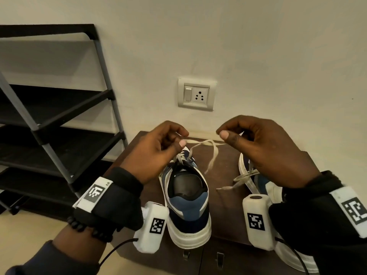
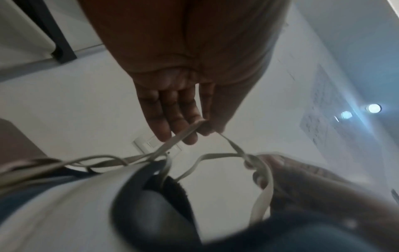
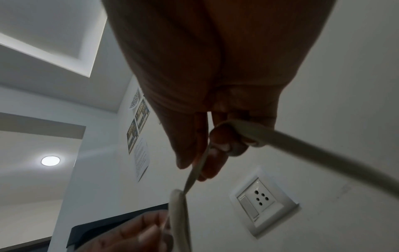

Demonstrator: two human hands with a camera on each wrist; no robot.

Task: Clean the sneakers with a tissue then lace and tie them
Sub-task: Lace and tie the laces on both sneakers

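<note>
A blue and white sneaker (image 1: 187, 203) stands heel toward me on a dark brown cabinet top (image 1: 222, 215). Its off-white lace (image 1: 204, 144) is stretched level above the tongue between both hands, one loose end hanging down. My left hand (image 1: 158, 149) pinches the lace (image 2: 183, 134) on the left side. My right hand (image 1: 256, 147) pinches the other side, the lace (image 3: 248, 131) wrapped round a finger. A second sneaker (image 1: 256, 179) lies to the right, partly hidden under my right hand, with its lace knotted.
A black and grey shoe rack (image 1: 49, 116) stands at the left. A switch and socket plate (image 1: 196, 94) is on the wall straight ahead. The cabinet's front edge (image 1: 202, 257) is close to me.
</note>
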